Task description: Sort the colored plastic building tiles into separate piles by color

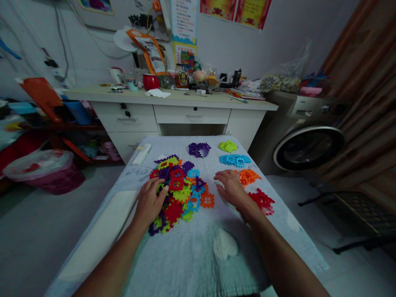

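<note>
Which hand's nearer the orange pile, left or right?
Right. The right hand is just left of the orange pile; the left hand is farther off, at the left of the mixed pile.

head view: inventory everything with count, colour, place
cloth: 1, pale blue, foreground
mixed pieces: many, multicoloured, mid-left cloth
purple cluster: 1, purple, far middle cloth
lime cluster: 1, lime, far right cloth
blue cluster: 1, blue, nearer than lime
orange cluster: 1, orange, nearer than blue
red cluster: 1, red, nearer than orange
box: 1, white, far-left cloth
desk: 1, white, back wall
washer: 1, grey, right
shelf: 1, brown, left
clutter: many, mixed, on those three
bin: 1, pink, left
stand: 1, dark, right
posters: several, mixed, wall
curtain: 1, brown, right
left grip: 1, bare, at mixed pieces
right grip: 1, bare, beside orange cluster
</note>
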Tool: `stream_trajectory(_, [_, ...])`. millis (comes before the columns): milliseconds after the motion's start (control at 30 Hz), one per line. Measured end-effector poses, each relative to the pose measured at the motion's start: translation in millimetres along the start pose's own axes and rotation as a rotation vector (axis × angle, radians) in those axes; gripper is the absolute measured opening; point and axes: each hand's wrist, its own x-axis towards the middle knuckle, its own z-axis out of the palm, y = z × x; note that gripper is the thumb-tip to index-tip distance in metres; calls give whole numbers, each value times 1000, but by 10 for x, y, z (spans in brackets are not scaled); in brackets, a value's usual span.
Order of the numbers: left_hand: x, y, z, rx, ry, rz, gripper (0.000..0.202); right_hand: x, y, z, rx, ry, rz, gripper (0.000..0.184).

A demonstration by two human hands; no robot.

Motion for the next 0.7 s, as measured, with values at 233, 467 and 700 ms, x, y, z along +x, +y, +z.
stream_trajectory(233, [-1, -1, 2, 0, -4, 15, 43, 38, -320, 306, 53, -135, -107, 46])
stream_trajectory(467, [-13, -7, -3, -8, -3, 8, 39, 82, -305, 388, 95, -127, -90, 37])
stream_trajectory(700, [-6, -5, 1, -1, -15, 9, 40, 62, -302, 338, 133, -68, -66, 27])
